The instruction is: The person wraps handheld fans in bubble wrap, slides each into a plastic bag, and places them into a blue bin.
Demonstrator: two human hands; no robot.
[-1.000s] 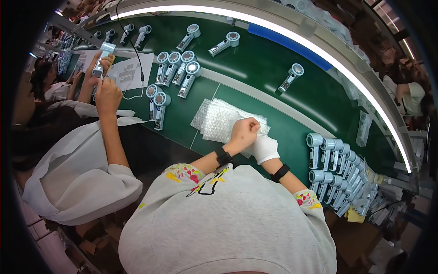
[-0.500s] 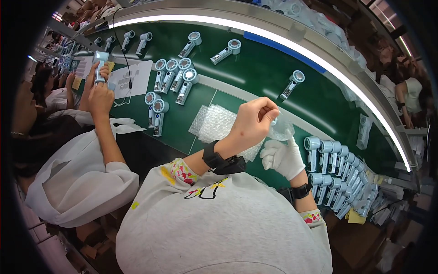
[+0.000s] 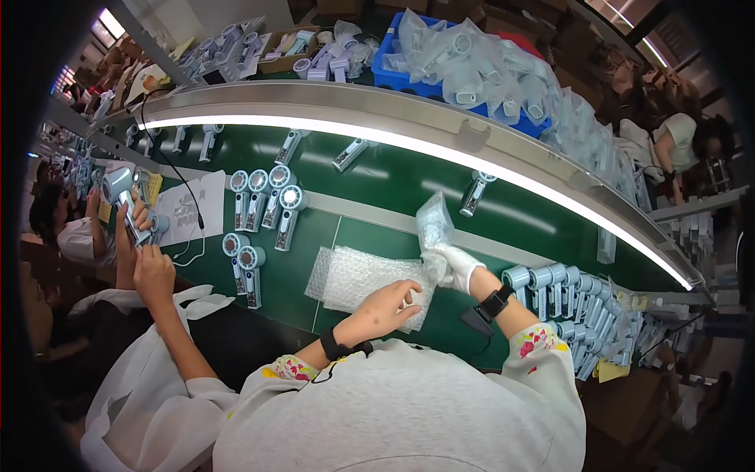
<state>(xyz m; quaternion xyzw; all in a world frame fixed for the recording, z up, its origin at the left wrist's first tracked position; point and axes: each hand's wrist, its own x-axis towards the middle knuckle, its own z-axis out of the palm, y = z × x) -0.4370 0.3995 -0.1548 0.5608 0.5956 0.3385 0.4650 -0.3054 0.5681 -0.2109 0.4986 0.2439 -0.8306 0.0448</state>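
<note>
My right hand [image 3: 452, 267], in a white glove, is closed round the lower end of a clear plastic bag [image 3: 434, 219]. Inside the bag, a pale blue shape looks like a handheld fan, but the wrinkled film blurs it. My bare left hand [image 3: 385, 308] holds nothing, its fingers loosely bent and apart. It hovers over or rests on a stack of bubble-wrap pouches [image 3: 358, 279]; I cannot tell if it touches. Pale blue handheld fans [image 3: 570, 287] stand in rows just right of my gloved hand.
More fans [image 3: 255, 193] lie left on the green bench [image 3: 354, 232]. A co-worker's hands [image 3: 145, 252] hold another fan [image 3: 119, 189]. A lamp bar [image 3: 393, 141] crosses above the bench. Behind it stands a blue crate [image 3: 385, 75] of bagged fans.
My left hand has let go of the bag and dropped down and left to the pouches. My right hand has raised the bag, now upright. The view has tipped up, showing the crate.
</note>
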